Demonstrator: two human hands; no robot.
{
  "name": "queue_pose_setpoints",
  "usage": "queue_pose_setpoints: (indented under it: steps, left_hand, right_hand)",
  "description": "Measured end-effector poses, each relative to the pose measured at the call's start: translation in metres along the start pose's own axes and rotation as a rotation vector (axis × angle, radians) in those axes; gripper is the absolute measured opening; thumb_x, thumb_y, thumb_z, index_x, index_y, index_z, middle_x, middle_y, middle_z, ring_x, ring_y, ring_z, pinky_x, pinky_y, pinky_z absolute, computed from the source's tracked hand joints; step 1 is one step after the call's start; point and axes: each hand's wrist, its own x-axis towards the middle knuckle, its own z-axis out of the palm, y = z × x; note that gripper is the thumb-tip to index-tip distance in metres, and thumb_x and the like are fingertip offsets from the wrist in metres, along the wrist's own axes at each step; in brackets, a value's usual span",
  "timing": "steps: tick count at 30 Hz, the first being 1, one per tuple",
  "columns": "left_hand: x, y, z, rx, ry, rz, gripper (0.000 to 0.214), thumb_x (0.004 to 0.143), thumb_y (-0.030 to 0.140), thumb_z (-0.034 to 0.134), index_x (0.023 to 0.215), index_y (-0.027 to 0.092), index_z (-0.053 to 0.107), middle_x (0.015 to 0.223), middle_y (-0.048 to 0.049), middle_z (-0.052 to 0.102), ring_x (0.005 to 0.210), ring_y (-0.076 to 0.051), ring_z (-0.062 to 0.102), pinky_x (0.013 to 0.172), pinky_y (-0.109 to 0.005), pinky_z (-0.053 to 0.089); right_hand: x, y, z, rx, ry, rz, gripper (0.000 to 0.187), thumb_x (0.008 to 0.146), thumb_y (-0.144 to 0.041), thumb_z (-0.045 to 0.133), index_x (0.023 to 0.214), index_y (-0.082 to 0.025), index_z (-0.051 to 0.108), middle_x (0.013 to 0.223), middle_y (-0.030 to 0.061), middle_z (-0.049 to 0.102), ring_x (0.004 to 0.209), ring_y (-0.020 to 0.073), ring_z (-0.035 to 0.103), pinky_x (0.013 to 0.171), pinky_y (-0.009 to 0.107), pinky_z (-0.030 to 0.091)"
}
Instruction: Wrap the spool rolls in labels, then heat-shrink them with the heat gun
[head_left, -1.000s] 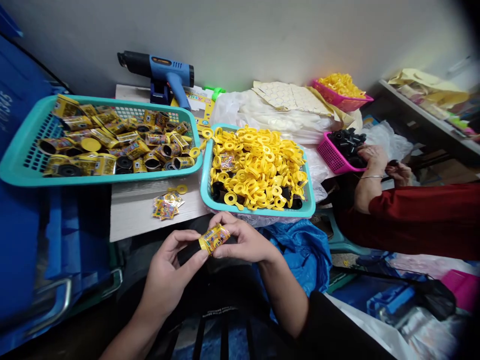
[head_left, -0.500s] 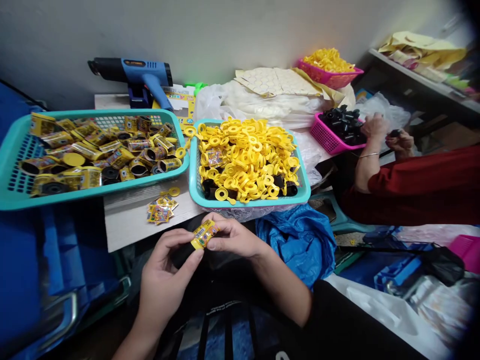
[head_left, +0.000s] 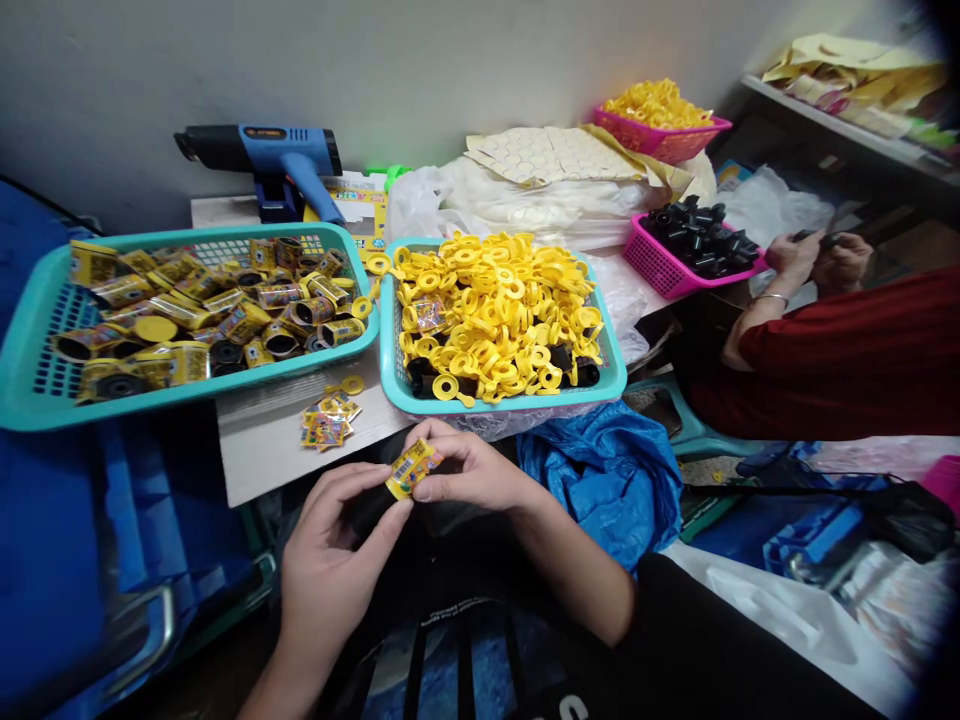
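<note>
In front of my lap, my left hand [head_left: 334,545] is closed around a black plastic tube [head_left: 367,508], mostly hidden by the fingers. A yellow printed label sleeve [head_left: 412,468] sits at the tube's upper end. My right hand [head_left: 472,472] pinches the sleeve's far end between thumb and fingers. How far the sleeve covers the tube I cannot tell. Just beyond, a small pile of flat printed sleeves [head_left: 328,422] lies on the white tabletop [head_left: 259,455]. A turquoise basket [head_left: 502,405] behind my hands holds yellow ring-shaped caps [head_left: 495,310] and some black tubes.
Left, another turquoise basket [head_left: 187,395] holds sleeved tubes. A blue heat gun [head_left: 289,155] stands behind it. On the right, a co-worker's hands [head_left: 817,260] handle dark parts by a pink basket [head_left: 664,275] of black parts. Another pink basket [head_left: 660,138] holds yellow pieces.
My hands keep nearly the same grip on the tube and sleeve. The co-worker's hands have moved right, away from the pink basket. The view has shifted slightly.
</note>
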Motion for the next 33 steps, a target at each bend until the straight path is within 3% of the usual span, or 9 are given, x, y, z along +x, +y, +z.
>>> queue_pose_setpoints:
  steps: [4,9,13,16,18,21,25,30,33]
  left_hand:
    - [-0.002,0.0,0.005,-0.062,0.046,-0.032,0.021,0.073,0.019,0.072,0.092,0.026,0.066,0.094,0.0024,0.064,0.092,-0.01,0.062,0.083,-0.018,0.05]
    - [0.0,-0.007,0.005,-0.159,0.028,-0.17,0.019,0.069,0.022,0.076,0.087,0.024,0.068,0.089,0.0024,0.066,0.088,-0.01,0.063,0.08,-0.017,0.051]
    - [0.003,-0.009,0.004,-0.317,0.046,-0.433,0.03,0.061,0.029,0.083,0.086,0.022,0.069,0.086,0.0015,0.068,0.084,-0.011,0.064,0.076,-0.017,0.052]
    - [0.008,-0.001,0.005,-0.507,-0.022,-0.694,0.039,0.054,0.036,0.086,0.085,0.019,0.069,0.084,-0.0001,0.069,0.075,-0.012,0.065,0.068,-0.019,0.055]
    - [0.01,0.005,0.006,-0.59,-0.043,-0.792,0.042,0.052,0.037,0.087,0.084,0.017,0.068,0.083,-0.0004,0.069,0.072,-0.012,0.065,0.065,-0.02,0.056]
    - [0.01,0.013,0.006,-0.605,-0.018,-0.797,0.041,0.052,0.035,0.087,0.083,0.016,0.068,0.082,-0.0006,0.069,0.069,-0.011,0.065,0.064,-0.02,0.057]
    - [0.008,0.015,0.003,-0.553,0.02,-0.689,0.04,0.054,0.035,0.086,0.082,0.015,0.067,0.083,-0.0021,0.069,0.074,-0.015,0.067,0.064,-0.024,0.058]
    - [0.009,0.008,-0.001,-0.542,0.02,-0.682,0.04,0.054,0.034,0.087,0.082,0.017,0.065,0.084,0.0003,0.066,0.072,-0.012,0.065,0.066,-0.023,0.058]
    - [0.009,0.004,-0.002,-0.578,0.005,-0.675,0.04,0.057,0.033,0.085,0.089,0.021,0.065,0.091,0.0016,0.066,0.076,-0.011,0.065,0.068,-0.023,0.058]
  right_hand:
    - [0.003,-0.009,-0.007,-0.171,-0.041,-0.042,0.019,0.078,-0.033,0.074,0.084,-0.016,0.07,0.094,0.0014,0.05,0.093,0.0141,0.052,0.093,0.03,0.04]
    - [0.012,-0.025,-0.018,-0.547,-0.222,-0.135,0.011,0.078,-0.022,0.075,0.085,-0.015,0.07,0.096,0.0037,0.052,0.098,0.0159,0.05,0.095,0.031,0.039]
    - [0.017,-0.027,-0.023,-0.608,-0.28,-0.146,0.018,0.077,-0.026,0.076,0.089,-0.016,0.07,0.106,0.006,0.055,0.106,0.0183,0.05,0.099,0.033,0.038]
    - [0.019,-0.023,-0.024,-0.504,-0.321,-0.147,0.014,0.078,-0.022,0.074,0.088,-0.013,0.069,0.103,0.0054,0.054,0.101,0.0169,0.052,0.098,0.032,0.039]
    - [0.021,-0.021,-0.024,-0.4,-0.349,-0.151,0.011,0.081,-0.02,0.071,0.087,-0.012,0.067,0.1,0.0046,0.053,0.097,0.0154,0.053,0.095,0.031,0.041]
    - [0.023,-0.02,-0.022,-0.303,-0.371,-0.141,0.011,0.082,-0.023,0.069,0.085,-0.013,0.067,0.098,0.0036,0.052,0.094,0.0146,0.054,0.093,0.03,0.042]
    - [0.025,-0.019,-0.016,-0.244,-0.362,-0.119,0.012,0.079,-0.026,0.072,0.082,-0.015,0.068,0.096,0.0028,0.053,0.093,0.0149,0.055,0.09,0.03,0.044]
    - [0.019,-0.015,-0.01,-0.363,-0.189,-0.089,0.012,0.073,-0.023,0.078,0.08,-0.016,0.069,0.095,0.0024,0.056,0.094,0.0162,0.055,0.092,0.031,0.042]
    - [0.014,-0.012,-0.007,-0.314,-0.135,-0.07,0.014,0.076,-0.024,0.076,0.085,-0.016,0.069,0.095,0.0023,0.056,0.094,0.0157,0.056,0.091,0.029,0.043]
